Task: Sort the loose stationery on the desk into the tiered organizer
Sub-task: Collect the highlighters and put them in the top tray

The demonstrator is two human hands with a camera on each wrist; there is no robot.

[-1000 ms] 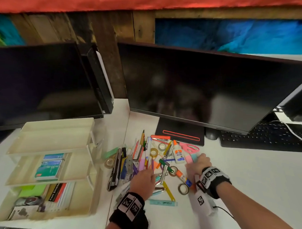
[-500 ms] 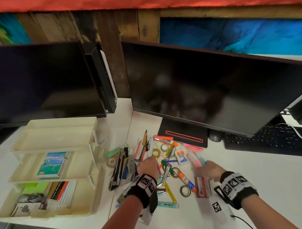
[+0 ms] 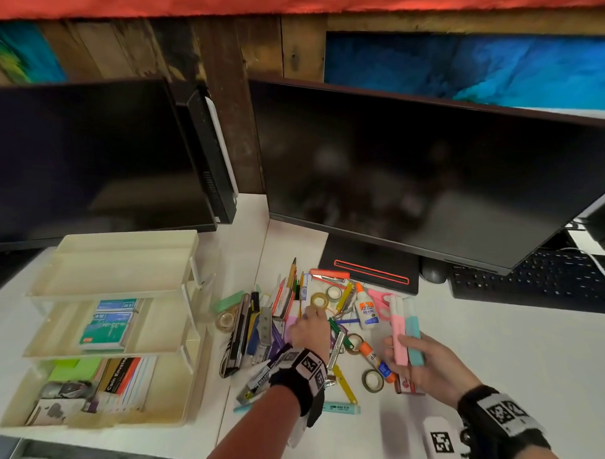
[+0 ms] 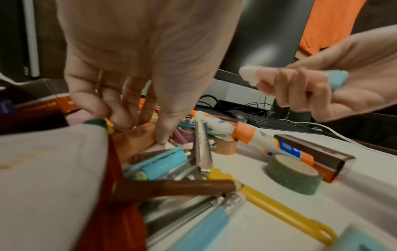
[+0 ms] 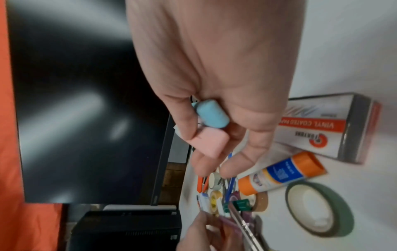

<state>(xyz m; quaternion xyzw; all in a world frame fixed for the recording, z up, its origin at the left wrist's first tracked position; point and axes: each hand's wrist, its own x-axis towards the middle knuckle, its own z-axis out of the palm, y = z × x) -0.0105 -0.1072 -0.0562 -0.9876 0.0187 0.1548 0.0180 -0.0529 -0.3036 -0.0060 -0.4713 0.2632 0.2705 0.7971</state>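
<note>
Left hand [image 3: 309, 331]: bare, no glove or ring to be seen.
Left wrist band [image 3: 301, 371]: black strap carrying white squares printed with black square-code markers.
Right hand [image 3: 426, 366]: bare.
Right wrist band [image 3: 500, 416]: black strap, same black-and-white coded squares on top.
Right wrist unit [image 3: 441, 442]: white block, one coded marker.
Forearms: bare, no sleeves.

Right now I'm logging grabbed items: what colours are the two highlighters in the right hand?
One pink highlighter, one light blue highlighter; clearest in the head view.
</note>
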